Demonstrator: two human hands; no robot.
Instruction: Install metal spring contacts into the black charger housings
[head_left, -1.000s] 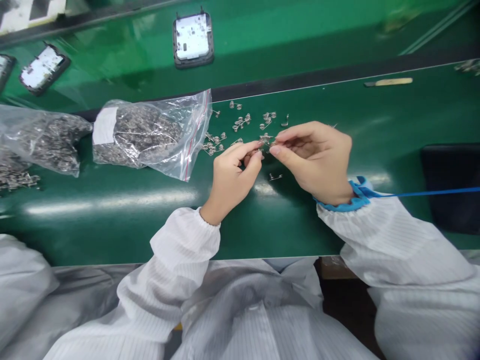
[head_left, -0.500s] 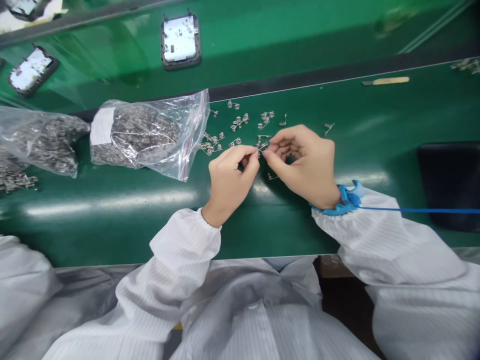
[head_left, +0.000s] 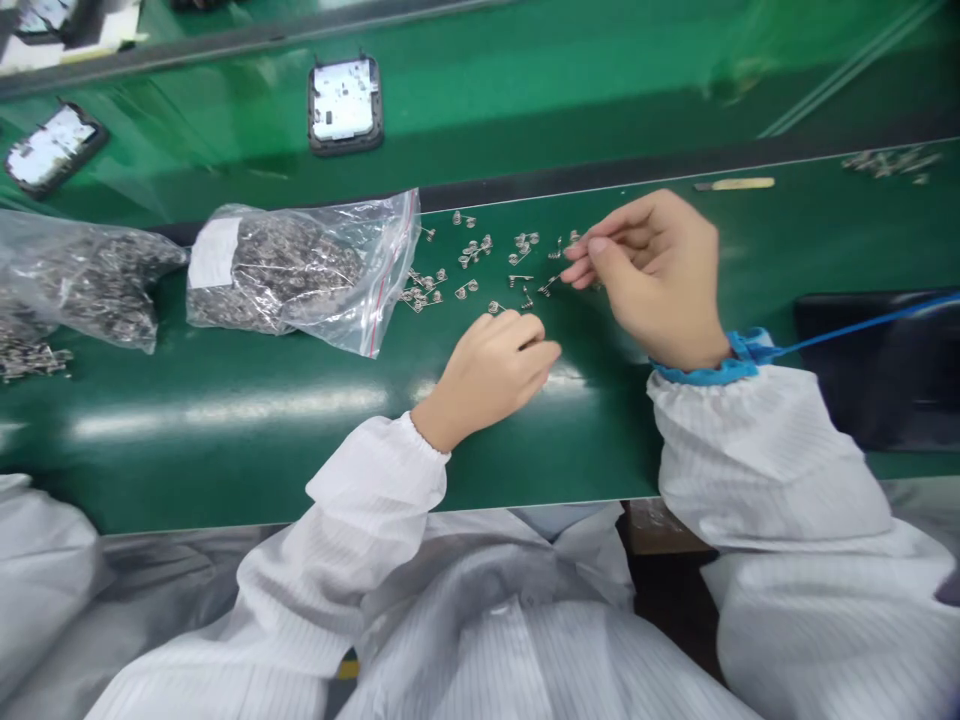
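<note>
Small wire torsion springs point(head_left: 475, 252) lie loose in clusters on the green bench. My left hand point(head_left: 499, 370) rests just in front of them, fingers curled under and closed; whatever they may hold is hidden. Farther right, my right hand point(head_left: 656, 275) hovers over the bench with its fingers extended and the thumb across them. A single spring point(head_left: 551, 285) lies at its fingertips, touching or nearly so. A blue wrist strap point(head_left: 709, 370) circles the right wrist, its cord running off to the right.
Left of the springs lies a zip bag point(head_left: 300, 270) full of springs, beside another filled bag point(head_left: 105, 280). Behind, on a green surface, are black-framed devices with white boards point(head_left: 345, 105). A knife point(head_left: 739, 184), more springs point(head_left: 892, 162) and a black flat object point(head_left: 885, 375) are at the right.
My hands have parted from their meeting over the springs. The right one has moved right and up, its fingers straightening; the left has drawn toward me and curled. The view has shifted slightly.
</note>
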